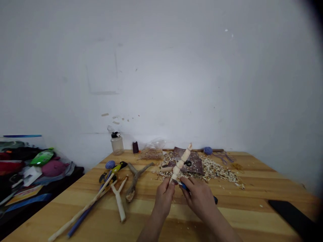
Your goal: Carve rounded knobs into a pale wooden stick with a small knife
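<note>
My left hand (164,196) is closed around the lower end of a pale, peeled forked stick (180,163) with notches carved along it. The stick tilts up and to the right, and a short side branch juts out to the left. In my right hand (200,197) is a knife (183,185) with a blue and black handle. Its blade lies against the stick just above my left thumb. Most of the handle is hidden by my fingers, with its black end showing beyond the palm.
Wood shavings (218,171) and a brown sandpaper sheet (194,163) lie behind my hands. To the left are a pale Y-shaped stick (119,200), a barked forked branch (134,181) and long sticks (80,212). A bottle (117,145) stands near the wall. A black flat object (290,213) lies right.
</note>
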`<state>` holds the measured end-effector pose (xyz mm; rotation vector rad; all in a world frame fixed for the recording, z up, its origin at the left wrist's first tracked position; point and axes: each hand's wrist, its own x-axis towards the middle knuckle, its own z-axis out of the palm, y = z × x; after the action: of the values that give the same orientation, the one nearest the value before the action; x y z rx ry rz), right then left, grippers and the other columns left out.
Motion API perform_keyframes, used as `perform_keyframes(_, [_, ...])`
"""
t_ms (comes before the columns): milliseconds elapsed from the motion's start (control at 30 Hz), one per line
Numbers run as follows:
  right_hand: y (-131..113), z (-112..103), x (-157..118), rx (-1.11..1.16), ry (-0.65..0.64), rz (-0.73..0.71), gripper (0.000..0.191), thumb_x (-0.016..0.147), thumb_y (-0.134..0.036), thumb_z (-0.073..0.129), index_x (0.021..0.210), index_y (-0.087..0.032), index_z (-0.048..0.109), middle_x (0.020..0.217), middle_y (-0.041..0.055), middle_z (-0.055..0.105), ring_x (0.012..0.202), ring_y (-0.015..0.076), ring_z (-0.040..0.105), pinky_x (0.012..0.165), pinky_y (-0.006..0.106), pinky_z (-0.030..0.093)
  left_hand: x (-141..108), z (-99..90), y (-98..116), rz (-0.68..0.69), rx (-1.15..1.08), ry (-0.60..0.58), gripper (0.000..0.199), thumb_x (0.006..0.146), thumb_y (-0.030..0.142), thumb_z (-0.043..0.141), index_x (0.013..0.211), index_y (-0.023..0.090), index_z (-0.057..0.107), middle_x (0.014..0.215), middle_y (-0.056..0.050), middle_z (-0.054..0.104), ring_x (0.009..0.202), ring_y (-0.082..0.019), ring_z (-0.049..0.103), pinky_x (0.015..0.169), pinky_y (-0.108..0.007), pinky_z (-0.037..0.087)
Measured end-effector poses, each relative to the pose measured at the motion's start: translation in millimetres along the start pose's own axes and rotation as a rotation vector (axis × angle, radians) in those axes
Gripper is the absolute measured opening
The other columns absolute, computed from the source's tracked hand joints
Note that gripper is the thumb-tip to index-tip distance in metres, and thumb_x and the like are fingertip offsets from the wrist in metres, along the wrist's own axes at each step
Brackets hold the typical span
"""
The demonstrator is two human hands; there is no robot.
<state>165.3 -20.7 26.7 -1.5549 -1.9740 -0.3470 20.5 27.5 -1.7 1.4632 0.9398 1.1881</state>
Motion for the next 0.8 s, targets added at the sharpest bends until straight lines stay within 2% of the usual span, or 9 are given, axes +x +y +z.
perform_keyframes(300, [-2.5,-2.6,-0.7,-0.156,-0.008,-0.015,0.029,0.082,-0.020,0.050,0.110,-0.027,0.054,0.085,0.0031,0.060,0.077,0.0168,0.055,0.064,0.025,0.033,-1.1,-1.1,5.0,0.039,0.038,-0.006,0.044,0.078,0.057,0.044,0.077,0.015,0.057,0.049,0.007,0.032,0.043,-0.007,0.028,0.042,-0.019,0.021])
perform_keyframes(800, [-4.8,-5.5,-1.0,-0.141,-0.010,-0.034,0.029,0.083,-0.021,0.049,0.111,-0.026,0.053,0.086,0.0034,0.060,0.077,0.0174,0.054,0.066,0.026,0.033,-0.1,-4.1,5.4,0.044,0.041,0.037,0.039,0.078,0.052,0.046,0.073,0.015,0.056,0.049,0.007,0.032,0.044,-0.007,0.027,0.043,-0.019,0.021])
